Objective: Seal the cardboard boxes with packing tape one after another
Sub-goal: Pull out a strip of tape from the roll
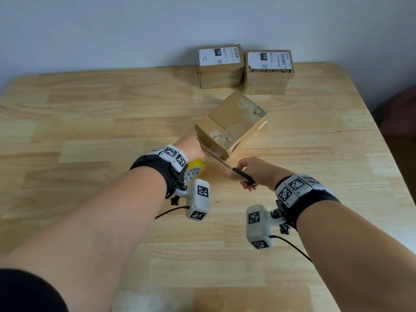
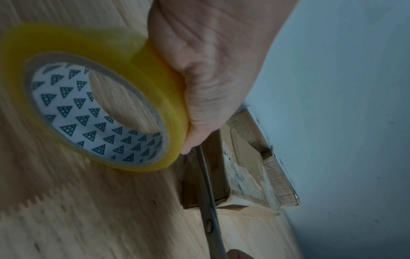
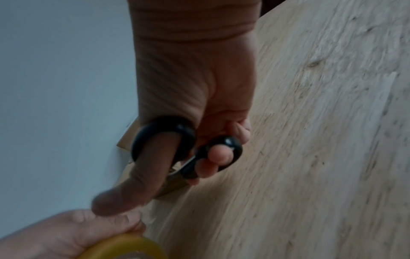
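Observation:
A brown cardboard box (image 1: 234, 122) sits turned at an angle in the middle of the wooden table (image 1: 90, 122). Just in front of its near corner my left hand (image 1: 191, 149) grips a yellow roll of packing tape (image 1: 195, 171) (image 2: 88, 98), fingers curled round its rim. My right hand (image 1: 254, 172) (image 3: 188, 122) holds black-handled scissors (image 1: 244, 176) (image 3: 184, 145), thumb and fingers through the loops. The scissors' blades (image 2: 206, 184) point between the roll and the box, where a clear strip of tape stretches; whether the blades are parted I cannot tell.
Two more cardboard boxes with white shipping labels stand side by side at the table's far edge against the wall, one on the left (image 1: 221, 68) and one on the right (image 1: 269, 72). Bare tabletop lies to the left and near me.

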`<state>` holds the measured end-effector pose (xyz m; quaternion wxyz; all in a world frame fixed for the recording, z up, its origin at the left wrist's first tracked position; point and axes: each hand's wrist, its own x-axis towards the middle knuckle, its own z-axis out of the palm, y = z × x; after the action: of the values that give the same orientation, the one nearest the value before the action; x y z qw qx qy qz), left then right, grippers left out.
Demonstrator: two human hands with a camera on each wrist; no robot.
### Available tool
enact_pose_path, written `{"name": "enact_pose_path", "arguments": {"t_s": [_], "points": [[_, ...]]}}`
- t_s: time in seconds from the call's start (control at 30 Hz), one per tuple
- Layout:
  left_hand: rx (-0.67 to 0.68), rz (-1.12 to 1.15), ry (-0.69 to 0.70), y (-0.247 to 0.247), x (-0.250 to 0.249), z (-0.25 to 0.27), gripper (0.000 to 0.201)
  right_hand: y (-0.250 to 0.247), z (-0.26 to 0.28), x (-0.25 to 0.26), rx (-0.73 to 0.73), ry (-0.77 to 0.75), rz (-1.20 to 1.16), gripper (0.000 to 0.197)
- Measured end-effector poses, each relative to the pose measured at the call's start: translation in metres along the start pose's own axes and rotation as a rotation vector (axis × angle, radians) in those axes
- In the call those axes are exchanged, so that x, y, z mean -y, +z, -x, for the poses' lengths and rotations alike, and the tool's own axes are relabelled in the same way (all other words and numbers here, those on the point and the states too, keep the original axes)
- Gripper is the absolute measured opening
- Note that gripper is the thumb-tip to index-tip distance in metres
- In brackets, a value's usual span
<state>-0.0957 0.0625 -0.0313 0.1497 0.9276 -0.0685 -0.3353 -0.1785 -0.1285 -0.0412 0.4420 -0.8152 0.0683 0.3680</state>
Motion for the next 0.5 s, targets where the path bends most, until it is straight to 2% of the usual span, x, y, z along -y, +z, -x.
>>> {"name": "enact_pose_path", "arguments": {"t_s": [0.27, 0.37, 0.43, 0.5], "points": [[-0.048, -0.115, 0.029, 0.0, 0.004, 0.003, 0.022, -0.003, -0.001, 0.003, -0.033, -0.008, 0.07, 0.04], [-0.005, -0.191, -0.008, -0.004, 0.011, 0.008, 0.038, -0.01, 0.001, -0.003, -0.071, 0.014, 0.036, 0.042], [-0.033, -0.203, 0.059, -0.008, 0.02, 0.01, 0.038, -0.015, 0.003, -0.006, -0.048, 0.034, 0.068, 0.044], [-0.137, -0.187, 0.221, -0.012, 0.02, 0.016, 0.029, -0.017, 0.004, -0.006, -0.037, 0.037, 0.086, 0.042]]}}
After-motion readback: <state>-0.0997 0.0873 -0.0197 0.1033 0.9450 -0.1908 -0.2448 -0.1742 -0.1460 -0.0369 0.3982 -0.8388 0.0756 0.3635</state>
